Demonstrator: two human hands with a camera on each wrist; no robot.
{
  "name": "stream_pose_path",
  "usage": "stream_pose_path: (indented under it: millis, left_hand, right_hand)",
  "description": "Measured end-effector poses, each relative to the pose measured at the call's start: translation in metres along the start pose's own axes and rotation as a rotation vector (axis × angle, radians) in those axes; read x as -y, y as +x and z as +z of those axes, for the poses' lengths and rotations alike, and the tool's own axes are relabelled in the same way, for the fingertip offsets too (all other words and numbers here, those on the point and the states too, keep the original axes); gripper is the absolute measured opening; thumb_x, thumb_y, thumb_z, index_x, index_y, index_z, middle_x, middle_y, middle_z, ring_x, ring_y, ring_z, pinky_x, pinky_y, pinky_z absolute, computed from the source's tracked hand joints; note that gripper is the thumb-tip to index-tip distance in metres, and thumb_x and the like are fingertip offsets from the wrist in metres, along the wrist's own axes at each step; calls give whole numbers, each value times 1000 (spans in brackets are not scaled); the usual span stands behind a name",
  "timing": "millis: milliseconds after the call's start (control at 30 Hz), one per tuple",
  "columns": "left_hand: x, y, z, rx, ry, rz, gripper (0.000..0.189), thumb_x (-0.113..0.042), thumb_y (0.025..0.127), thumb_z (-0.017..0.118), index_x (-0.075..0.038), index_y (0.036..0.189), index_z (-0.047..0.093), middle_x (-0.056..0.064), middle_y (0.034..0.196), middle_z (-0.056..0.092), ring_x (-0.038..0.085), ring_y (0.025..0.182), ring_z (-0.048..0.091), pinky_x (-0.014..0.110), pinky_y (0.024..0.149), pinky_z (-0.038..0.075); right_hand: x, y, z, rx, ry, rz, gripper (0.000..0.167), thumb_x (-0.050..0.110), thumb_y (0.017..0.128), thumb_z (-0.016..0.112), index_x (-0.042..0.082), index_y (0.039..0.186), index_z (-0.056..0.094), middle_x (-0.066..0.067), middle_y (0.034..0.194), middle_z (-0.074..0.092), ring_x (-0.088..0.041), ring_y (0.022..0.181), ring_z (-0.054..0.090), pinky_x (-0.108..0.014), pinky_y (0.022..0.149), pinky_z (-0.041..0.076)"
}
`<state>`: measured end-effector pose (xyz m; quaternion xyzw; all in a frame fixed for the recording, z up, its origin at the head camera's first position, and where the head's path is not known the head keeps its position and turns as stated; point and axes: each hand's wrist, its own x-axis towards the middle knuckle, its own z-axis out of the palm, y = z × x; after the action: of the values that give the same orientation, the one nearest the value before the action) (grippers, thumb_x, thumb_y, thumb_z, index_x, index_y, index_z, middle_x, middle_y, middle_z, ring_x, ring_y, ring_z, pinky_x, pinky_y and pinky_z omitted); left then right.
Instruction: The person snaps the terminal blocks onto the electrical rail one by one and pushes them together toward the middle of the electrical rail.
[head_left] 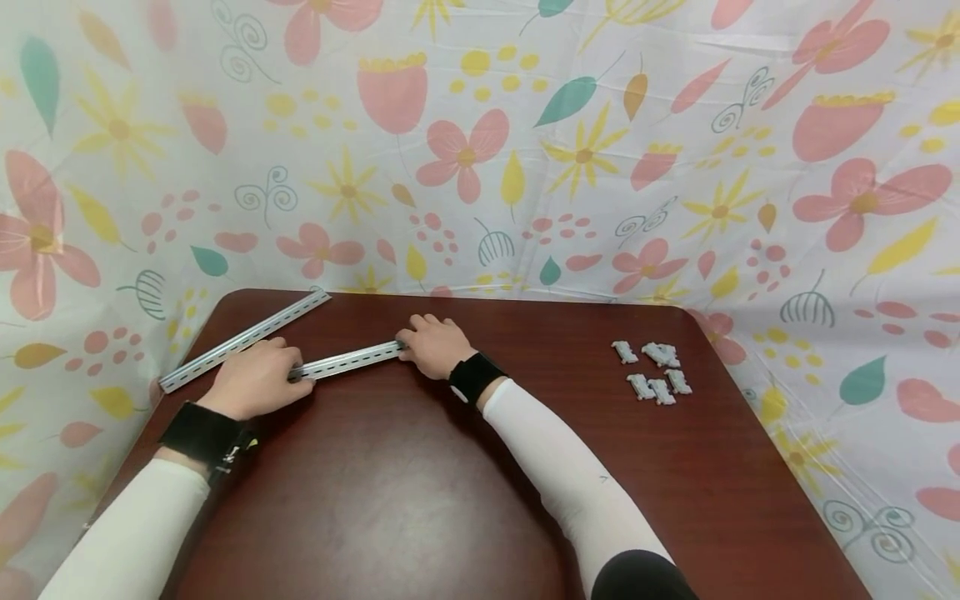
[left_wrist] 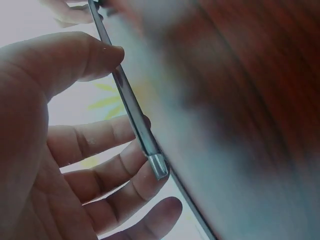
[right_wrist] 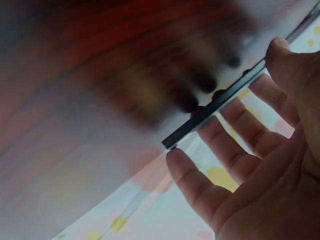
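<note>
A slotted metal DIN rail (head_left: 352,361) spans between the two hands, low over the dark table, its right end slightly farther back. My left hand (head_left: 255,375) pinches its left end; in the left wrist view the thumb lies on the near side of the rail (left_wrist: 131,102) and the fingers curl behind it. My right hand (head_left: 438,346) grips the other end, with thumb and fingertips along the edges of the rail (right_wrist: 215,106) in the right wrist view. A second, longer DIN rail (head_left: 243,340) lies slanted at the table's back left, partly behind the left hand.
Several small grey clip-like pieces (head_left: 662,390) lie grouped at the right of the brown wooden table (head_left: 420,500). A floral curtain (head_left: 465,158) hangs behind the table and along both sides.
</note>
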<state>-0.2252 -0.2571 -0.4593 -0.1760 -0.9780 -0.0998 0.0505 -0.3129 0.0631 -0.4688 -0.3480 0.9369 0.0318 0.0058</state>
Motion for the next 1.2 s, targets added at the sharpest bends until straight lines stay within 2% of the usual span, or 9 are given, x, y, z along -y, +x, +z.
stream_pose_path:
  millis: [200, 433, 700, 900, 1200]
  left_hand:
    - [-18, 15, 9, 44, -9, 38, 19, -32, 95, 76, -14, 90, 72, 2, 88, 56, 19, 75, 54, 41, 60, 48]
    - [-33, 31, 22, 32, -21, 85, 20, -31, 93, 77, -17, 83, 66, 1, 85, 53, 20, 72, 50, 39, 58, 45]
    - [-55, 50, 29, 35, -12, 94, 23, -33, 92, 79, -19, 81, 65, 2, 86, 54, 22, 74, 52, 42, 59, 47]
    - [-70, 55, 31, 56, -14, 103, 22, -33, 92, 80, -17, 83, 69, 2, 87, 55, 23, 76, 53, 43, 61, 50]
    - [-85, 56, 32, 55, -21, 134, 24, -33, 91, 82, -18, 80, 66, 2, 87, 53, 24, 78, 53, 43, 60, 49]
  right_hand:
    - [-17, -27, -2, 2, 6, 37, 39, 47, 115, 59, 26, 146, 70, -4, 126, 60, -24, 115, 56, -40, 91, 49]
    - [-32, -54, 4, -30, 26, 70, 37, 45, 115, 62, 24, 143, 72, -5, 120, 61, -26, 111, 57, -42, 86, 50]
    - [-42, -84, 6, -39, 8, 122, 39, 44, 115, 62, 20, 144, 73, -9, 119, 63, -29, 110, 59, -46, 85, 53]
    - [-45, -104, 4, -53, -15, 137, 39, 44, 114, 64, 19, 143, 73, -11, 120, 65, -31, 111, 61, -49, 85, 55]
    - [-48, -128, 9, -130, -59, 121, 36, 41, 110, 71, 16, 135, 78, -10, 111, 66, -31, 104, 65, -47, 75, 56]
